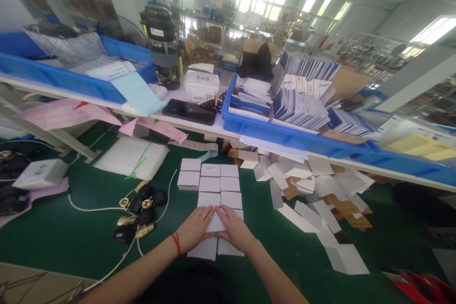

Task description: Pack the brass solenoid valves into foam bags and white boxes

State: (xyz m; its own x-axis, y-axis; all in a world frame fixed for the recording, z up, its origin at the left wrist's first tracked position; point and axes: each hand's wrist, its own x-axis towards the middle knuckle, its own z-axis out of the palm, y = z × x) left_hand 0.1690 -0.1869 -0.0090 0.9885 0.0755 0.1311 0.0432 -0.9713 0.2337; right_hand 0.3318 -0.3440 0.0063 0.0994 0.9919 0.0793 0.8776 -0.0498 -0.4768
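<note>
Small white box [215, 223], closed, flat on green mat, front of box grid.

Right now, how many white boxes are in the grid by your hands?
12 white boxes: three in the far row, three in the second, two in the third, two at the left hand and right hand, two nearest. The hands may hide others.

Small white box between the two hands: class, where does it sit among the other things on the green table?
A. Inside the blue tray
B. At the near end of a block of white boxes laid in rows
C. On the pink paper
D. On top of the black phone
B: both hands, left hand and right hand, press the small white box at the near end of the rows of white boxes on the green table.
</note>
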